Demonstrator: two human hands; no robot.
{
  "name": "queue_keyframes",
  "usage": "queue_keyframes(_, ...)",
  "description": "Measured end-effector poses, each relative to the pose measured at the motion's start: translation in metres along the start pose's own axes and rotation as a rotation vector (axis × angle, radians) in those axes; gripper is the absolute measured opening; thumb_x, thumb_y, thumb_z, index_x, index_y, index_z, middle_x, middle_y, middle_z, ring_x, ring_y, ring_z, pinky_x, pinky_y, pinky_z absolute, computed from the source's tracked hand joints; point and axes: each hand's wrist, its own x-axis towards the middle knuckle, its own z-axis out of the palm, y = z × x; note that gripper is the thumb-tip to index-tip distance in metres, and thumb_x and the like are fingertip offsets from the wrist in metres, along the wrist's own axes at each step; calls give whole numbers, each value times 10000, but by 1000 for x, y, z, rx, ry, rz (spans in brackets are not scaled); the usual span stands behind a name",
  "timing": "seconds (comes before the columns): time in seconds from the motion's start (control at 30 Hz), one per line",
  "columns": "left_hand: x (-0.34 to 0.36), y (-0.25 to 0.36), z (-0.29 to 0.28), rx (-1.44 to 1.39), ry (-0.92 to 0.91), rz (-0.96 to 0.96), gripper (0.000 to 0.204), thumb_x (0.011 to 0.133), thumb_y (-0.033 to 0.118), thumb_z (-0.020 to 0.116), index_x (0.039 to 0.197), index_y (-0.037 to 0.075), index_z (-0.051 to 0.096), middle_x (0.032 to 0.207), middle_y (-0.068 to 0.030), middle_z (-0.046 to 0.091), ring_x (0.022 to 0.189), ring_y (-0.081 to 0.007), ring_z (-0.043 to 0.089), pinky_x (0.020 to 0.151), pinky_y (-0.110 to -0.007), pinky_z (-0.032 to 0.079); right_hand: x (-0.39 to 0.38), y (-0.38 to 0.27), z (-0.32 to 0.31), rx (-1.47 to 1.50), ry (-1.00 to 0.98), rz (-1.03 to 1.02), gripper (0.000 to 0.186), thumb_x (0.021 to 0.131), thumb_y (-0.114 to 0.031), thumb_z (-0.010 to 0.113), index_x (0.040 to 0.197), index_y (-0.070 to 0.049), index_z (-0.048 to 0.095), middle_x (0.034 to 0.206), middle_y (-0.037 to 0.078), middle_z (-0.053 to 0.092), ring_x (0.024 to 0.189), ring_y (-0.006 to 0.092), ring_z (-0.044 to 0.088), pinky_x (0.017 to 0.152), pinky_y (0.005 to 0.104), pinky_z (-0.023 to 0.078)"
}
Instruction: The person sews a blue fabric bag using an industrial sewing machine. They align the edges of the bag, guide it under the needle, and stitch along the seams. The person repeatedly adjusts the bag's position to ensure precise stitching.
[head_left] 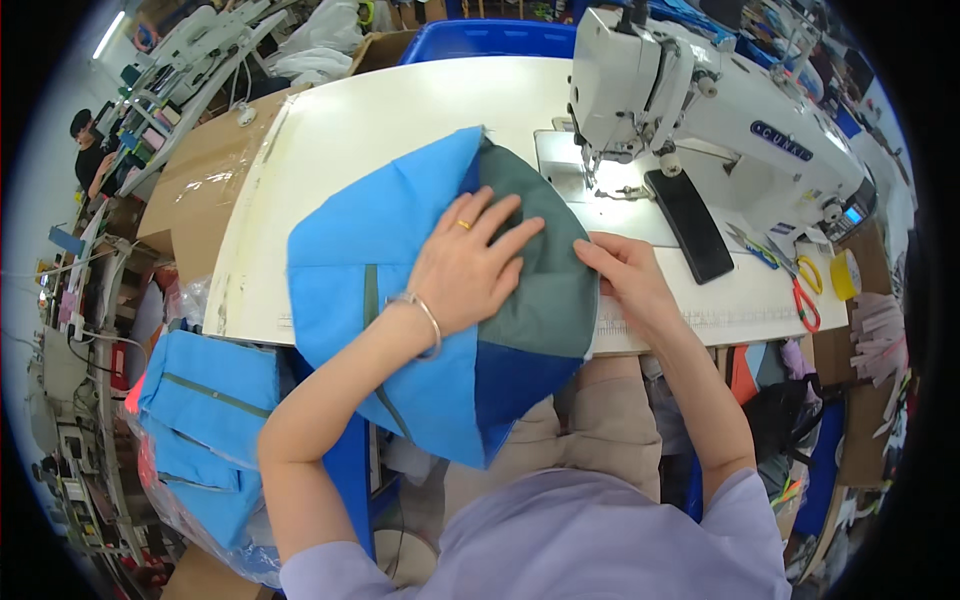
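Note:
A sewn fabric piece (430,380) in light blue, dark blue and grey-green panels lies over the front edge of the white sewing table (420,110), its lower part hanging toward my lap. My left hand (470,260) rests flat on it, fingers spread across the grey-green panel (545,300). At the panel's right edge my right hand (625,275) pinches the fabric rim between thumb and fingers. Beyond the cloth stands the white sewing machine (640,90), its needle area lit and apart from the fabric.
A black phone (690,225) lies beside the machine. Scissors with red and yellow handles (805,290) and a yellow tape roll (845,274) sit at the right. More blue fabric pieces (215,400) are heaped at lower left. A blue bin (490,40) stands behind the table; another person (95,150) is far left.

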Motion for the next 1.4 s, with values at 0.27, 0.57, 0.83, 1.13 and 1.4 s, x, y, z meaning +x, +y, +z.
queue_keyframes(0.27,-2,-4,12,-54,-49,-106,515,920,201,642,1429,151,577,1395,-138,603,1342,-389,507,1177,-527,346,-27,-2,-15,-141,-1,83,426,938,-171,735,1294,50,657,1028,67,749,880,86,673,740,231,533)
queue_keyframes(0.57,1,-9,9,-142,-39,-139,517,926,185,633,1437,132,574,1361,-125,636,1315,-385,536,1176,-514,339,-22,-3,-25,152,-213,82,500,944,-92,693,1417,18,573,1044,49,739,878,76,649,766,233,506)
queue_keyframes(0.83,3,-8,7,-147,-52,-142,491,935,188,623,1421,126,591,1348,-126,649,1311,-387,541,1170,-504,345,-17,3,-34,176,-297,60,543,950,-134,705,1451,-1,544,1017,11,716,862,66,648,740,230,513)
queue_keyframes(1.13,5,-92,23,28,18,-337,396,942,301,601,1273,107,698,1301,-114,686,1240,-319,599,1125,-450,390,-114,69,-33,-156,157,-255,386,978,-43,633,1356,27,604,1262,140,674,1095,195,683,884,302,560)
queue_keyframes(1.4,6,-124,0,15,66,-322,352,963,239,587,1264,95,700,1284,-133,692,1226,-307,613,1092,-435,415,-113,185,52,-122,-296,-76,635,900,-209,757,1447,-18,499,1237,160,696,1087,247,693,904,371,569)
